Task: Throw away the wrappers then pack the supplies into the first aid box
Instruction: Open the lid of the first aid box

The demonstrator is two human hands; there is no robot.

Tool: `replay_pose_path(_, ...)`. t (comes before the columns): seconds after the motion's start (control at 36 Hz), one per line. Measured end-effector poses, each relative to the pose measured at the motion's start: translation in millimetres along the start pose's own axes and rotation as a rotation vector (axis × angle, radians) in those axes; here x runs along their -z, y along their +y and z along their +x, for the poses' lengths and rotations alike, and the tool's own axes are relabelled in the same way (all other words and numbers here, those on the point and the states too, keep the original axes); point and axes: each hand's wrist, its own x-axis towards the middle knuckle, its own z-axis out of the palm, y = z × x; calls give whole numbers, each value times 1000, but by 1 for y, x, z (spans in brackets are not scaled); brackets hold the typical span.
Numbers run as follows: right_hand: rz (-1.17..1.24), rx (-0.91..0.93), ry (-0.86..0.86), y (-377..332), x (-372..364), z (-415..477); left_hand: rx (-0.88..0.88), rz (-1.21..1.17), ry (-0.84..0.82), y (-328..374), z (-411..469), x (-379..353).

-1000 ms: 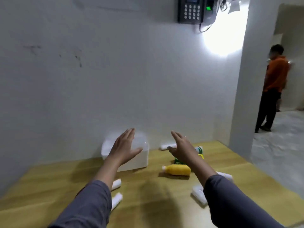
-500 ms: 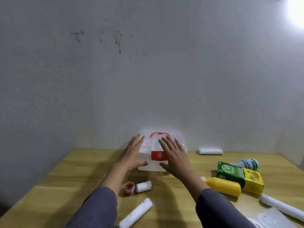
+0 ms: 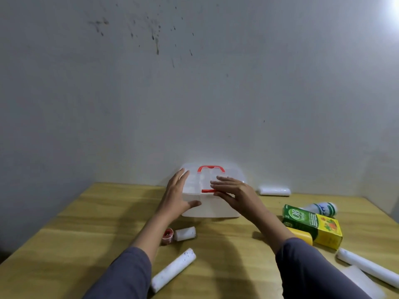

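A translucent white first aid box (image 3: 228, 182) with a red handle stands shut on the wooden table by the wall. My left hand (image 3: 178, 196) lies open against its left front corner. My right hand (image 3: 234, 194) hovers open over its front, covering the red latch. Around it lie white bandage rolls: a short roll (image 3: 185, 233), a long roll (image 3: 172, 269), one by the wall (image 3: 273, 190) and one at the right (image 3: 367, 267). A red-capped small tape roll (image 3: 167, 235), a yellow bottle (image 3: 301, 235), a green-yellow carton (image 3: 313, 225) and a white-green bottle (image 3: 321, 208) lie nearby.
The wooden table (image 3: 86, 223) meets a grey wall at the back and left. A flat clear wrapper-like packet (image 3: 362, 281) lies at the lower right, near the table edge. Bright light glares at the top right corner.
The view has swung left and down from the doorway to the box. Both hands have come closer to the box, the right one now covering its front latch.
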Motion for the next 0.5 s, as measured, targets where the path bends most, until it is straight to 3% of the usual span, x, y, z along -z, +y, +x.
replay_pose_path(0.25,38,2,96,-11,8,10,254,-416,78,5,-3,-9)
replay_pose_path(0.5,50,-17,258,-16,32,47,210,-494,47,-9,-3,-16)
